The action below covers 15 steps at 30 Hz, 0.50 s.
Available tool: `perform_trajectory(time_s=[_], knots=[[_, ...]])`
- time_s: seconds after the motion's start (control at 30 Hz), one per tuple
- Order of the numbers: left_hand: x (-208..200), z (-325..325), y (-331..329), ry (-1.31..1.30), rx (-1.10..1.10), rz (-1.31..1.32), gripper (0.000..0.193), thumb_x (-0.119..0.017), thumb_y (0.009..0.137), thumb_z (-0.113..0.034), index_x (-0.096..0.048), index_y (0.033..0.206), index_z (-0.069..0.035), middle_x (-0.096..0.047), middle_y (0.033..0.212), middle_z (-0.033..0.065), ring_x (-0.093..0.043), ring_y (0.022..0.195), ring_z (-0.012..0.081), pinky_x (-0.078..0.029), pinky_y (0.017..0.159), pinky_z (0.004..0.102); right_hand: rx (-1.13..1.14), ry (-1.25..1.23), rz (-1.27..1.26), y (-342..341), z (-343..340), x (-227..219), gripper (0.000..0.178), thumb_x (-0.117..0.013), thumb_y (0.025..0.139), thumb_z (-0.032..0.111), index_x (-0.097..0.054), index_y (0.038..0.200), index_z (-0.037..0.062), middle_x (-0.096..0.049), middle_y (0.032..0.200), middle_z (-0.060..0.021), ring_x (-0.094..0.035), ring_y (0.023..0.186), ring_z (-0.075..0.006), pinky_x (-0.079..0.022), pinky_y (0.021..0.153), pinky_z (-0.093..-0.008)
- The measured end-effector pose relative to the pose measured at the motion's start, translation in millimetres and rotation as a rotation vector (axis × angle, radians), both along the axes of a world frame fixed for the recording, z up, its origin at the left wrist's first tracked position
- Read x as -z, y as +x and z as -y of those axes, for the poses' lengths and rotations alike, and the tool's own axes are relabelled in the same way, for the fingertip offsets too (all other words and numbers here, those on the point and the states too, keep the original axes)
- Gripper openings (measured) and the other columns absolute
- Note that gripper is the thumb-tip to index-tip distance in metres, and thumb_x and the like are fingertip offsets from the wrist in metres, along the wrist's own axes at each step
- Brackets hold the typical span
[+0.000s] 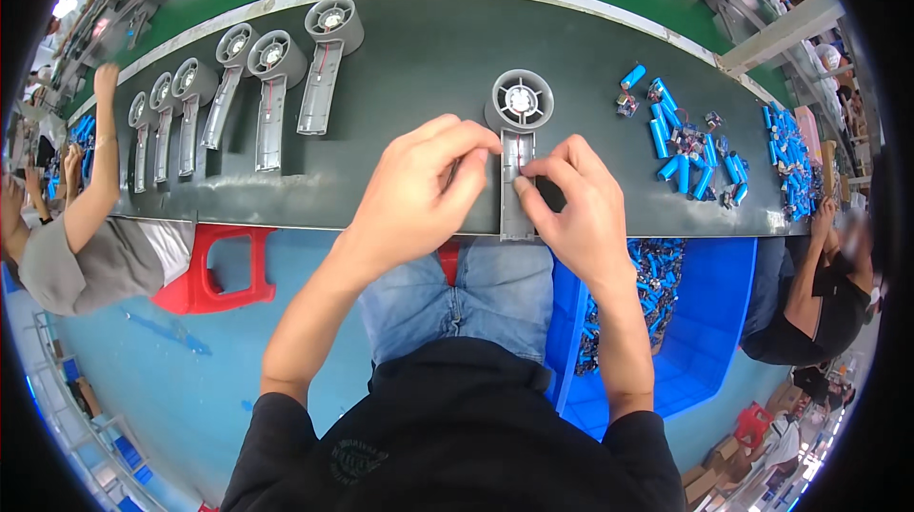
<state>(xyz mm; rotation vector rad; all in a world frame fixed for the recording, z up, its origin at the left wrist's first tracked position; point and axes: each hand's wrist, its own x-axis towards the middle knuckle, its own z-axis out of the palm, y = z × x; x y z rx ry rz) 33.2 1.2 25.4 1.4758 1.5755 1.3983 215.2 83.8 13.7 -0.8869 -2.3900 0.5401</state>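
top: black, sleeves pushed up, round dark emblem | trousers: blue denim | hands: bare

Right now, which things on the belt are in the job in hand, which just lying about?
In hand:
- grey fan housing, open handle toward the person
- left hand beside its handle
- right hand, fingertips in the handle channel

Lying about:
- five finished-looking grey housings, upper left
- loose blue cells on the belt
- blue bin of cells
- red stool

Dark belt curving across the frame's upper half; five grey fan housings lined up upper left, another at centre, blue batteries scattered upper right.
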Motion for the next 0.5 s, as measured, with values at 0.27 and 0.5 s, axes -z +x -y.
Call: perform_trajectory(time_s=[0.27,0.5], knots=[[14.7,-14.1,4.3,0.11,-0.058,-0.285,0.017,-0.067,0.085,-0.004,-0.07,0.102,-0.005,-0.057,0.078,0.0081,-0.055,0.061,0.0226,-0.043,0.055,0.0348,-0.036,-0.129,-0.385,-17.2,-8.1,16.2,0.024,-0.07,0.087,0.001,-0.064,0.111,0.0022,-0.07,0.094,-0.006,-0.054,0.061,-0.0063,-0.044,0.054,-0.0222],[12.8,-23.5,-7.5,0.133,0.053,-0.487,0.025,-0.068,0.086,-0.006,-0.074,0.109,-0.015,-0.06,0.084,0.0094,-0.063,0.071,0.0282,-0.051,0.061,0.0398,-0.044,-0.586,-0.598,-16.7,-31.9,14.6,0.059,-0.077,0.083,0.002,-0.05,0.135,0.0031,-0.075,0.088,-0.0064,-0.049,0.056,0.001,-0.038,0.052,-0.0163]])
